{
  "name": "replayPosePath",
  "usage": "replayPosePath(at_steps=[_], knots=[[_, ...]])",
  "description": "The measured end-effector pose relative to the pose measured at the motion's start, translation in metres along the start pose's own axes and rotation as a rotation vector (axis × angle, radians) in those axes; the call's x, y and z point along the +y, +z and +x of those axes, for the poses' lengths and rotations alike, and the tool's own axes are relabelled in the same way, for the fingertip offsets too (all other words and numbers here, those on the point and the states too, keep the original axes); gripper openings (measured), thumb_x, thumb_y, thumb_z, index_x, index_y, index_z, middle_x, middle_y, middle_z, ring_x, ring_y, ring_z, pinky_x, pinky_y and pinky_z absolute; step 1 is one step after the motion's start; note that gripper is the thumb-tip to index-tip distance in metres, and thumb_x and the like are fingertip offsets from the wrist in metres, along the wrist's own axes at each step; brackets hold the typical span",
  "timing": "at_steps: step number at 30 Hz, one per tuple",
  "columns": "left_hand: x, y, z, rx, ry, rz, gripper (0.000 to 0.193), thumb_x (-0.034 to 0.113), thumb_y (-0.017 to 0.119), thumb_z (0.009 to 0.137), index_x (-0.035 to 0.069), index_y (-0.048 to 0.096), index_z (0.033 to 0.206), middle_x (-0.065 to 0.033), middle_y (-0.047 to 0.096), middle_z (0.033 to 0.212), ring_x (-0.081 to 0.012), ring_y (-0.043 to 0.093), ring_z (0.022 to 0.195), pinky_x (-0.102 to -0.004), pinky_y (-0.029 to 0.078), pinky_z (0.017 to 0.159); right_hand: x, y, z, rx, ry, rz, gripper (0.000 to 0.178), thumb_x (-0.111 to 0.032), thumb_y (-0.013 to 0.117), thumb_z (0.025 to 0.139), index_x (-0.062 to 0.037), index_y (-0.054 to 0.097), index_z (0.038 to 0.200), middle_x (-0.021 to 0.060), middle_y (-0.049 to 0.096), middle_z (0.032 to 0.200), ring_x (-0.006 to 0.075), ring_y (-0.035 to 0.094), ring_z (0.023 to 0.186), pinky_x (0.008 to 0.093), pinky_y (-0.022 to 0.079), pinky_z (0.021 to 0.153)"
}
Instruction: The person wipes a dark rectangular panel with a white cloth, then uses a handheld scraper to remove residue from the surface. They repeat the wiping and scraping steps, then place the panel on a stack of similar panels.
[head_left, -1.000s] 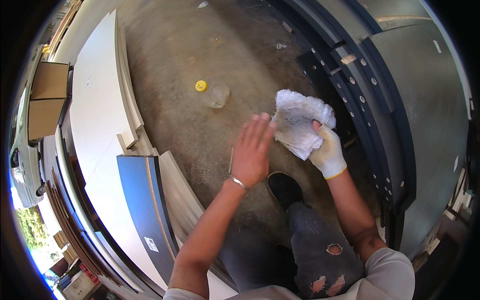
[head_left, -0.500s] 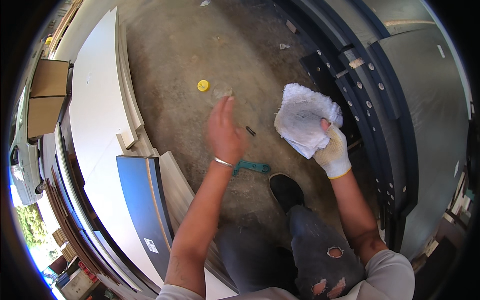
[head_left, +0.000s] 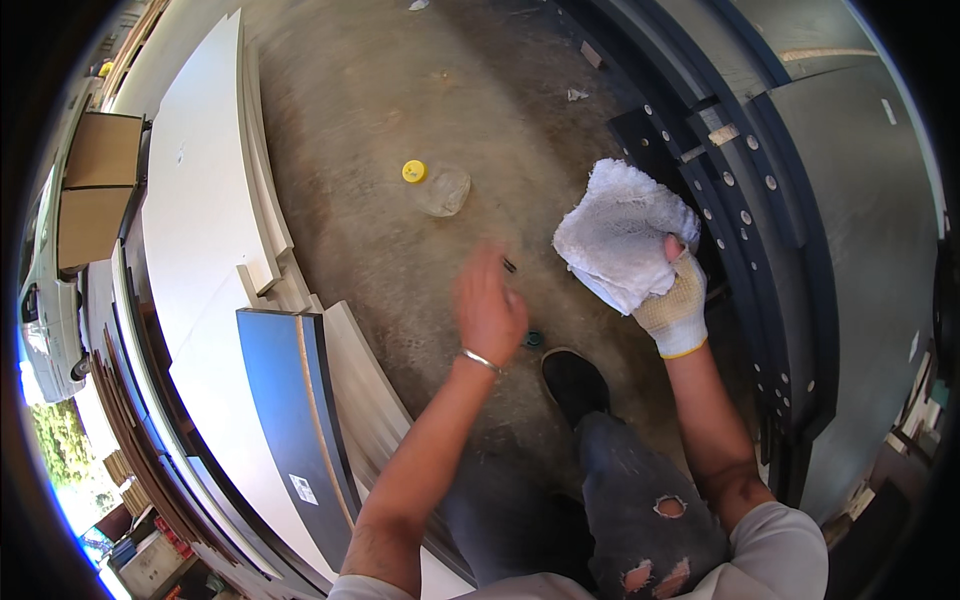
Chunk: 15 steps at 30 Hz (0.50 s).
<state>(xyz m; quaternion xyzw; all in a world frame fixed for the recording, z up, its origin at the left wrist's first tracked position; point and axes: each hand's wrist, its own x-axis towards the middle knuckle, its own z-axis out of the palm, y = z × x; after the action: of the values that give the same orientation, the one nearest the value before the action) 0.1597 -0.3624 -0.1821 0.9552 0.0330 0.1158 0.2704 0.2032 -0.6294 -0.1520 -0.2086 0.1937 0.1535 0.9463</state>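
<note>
My bare left hand (head_left: 490, 308), a bracelet at its wrist, is slightly blurred above the floor, its fingers stretched out with nothing seen in them. It largely covers a teal tool, whose end (head_left: 534, 339) shows beside the wrist. A small black object (head_left: 509, 265) lies by the fingertips. Farther off is a clear bottle (head_left: 446, 192) with a yellow cap (head_left: 413, 171). In a cream knit glove, my right hand (head_left: 672, 303) grips a folded white cloth (head_left: 622, 230), thumb on top. Greyish smudges mark the cloth's upper face.
Long white panels (head_left: 200, 190) are stacked at left, with a blue-black board (head_left: 290, 400) leaning nearer. Dark metal frames (head_left: 735, 200) with round holes line the right. My shoe (head_left: 575, 385) stands on the concrete floor (head_left: 350, 110). Cardboard boxes (head_left: 100, 190) sit far left.
My left hand has come back from the bottle toward me and rightward, now covering most of the teal tool and exposing the bottle. The right hand with the cloth has shifted slightly right.
</note>
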Motion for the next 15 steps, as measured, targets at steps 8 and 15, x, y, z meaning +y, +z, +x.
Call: replayPosePath(at_steps=[8, 15], knots=[[-0.123, 0.034, 0.116, 0.095, -0.541, -0.787, 0.084, 0.017, 0.088, 0.085, -0.006, 0.044, 0.153, -0.0217, 0.061, 0.144, -0.0305, 0.057, 0.135, -0.0405, 0.044, 0.113, 0.023, -0.022, 0.022, -0.082, 0.160, 0.013, 0.061, -0.002, 0.066, 0.089, -0.0018, 0.050, 0.149, 0.0205, 0.061, 0.143, 0.0412, 0.061, 0.133, 0.0587, 0.051, 0.115], [-0.071, -0.010, 0.134, 0.022, -0.327, -0.187, 0.045, 0.012, 0.089, 0.076, 0.005, 0.069, 0.115, -0.0147, 0.070, 0.125, -0.0354, 0.061, 0.128, -0.0441, 0.045, 0.112, 0.047, -0.028, 0.036, 0.065, 0.193, 0.051, 0.052, -0.002, 0.062, 0.093, -0.0025, 0.054, 0.145, 0.0195, 0.061, 0.142, 0.0399, 0.061, 0.132, 0.0582, 0.049, 0.117]])
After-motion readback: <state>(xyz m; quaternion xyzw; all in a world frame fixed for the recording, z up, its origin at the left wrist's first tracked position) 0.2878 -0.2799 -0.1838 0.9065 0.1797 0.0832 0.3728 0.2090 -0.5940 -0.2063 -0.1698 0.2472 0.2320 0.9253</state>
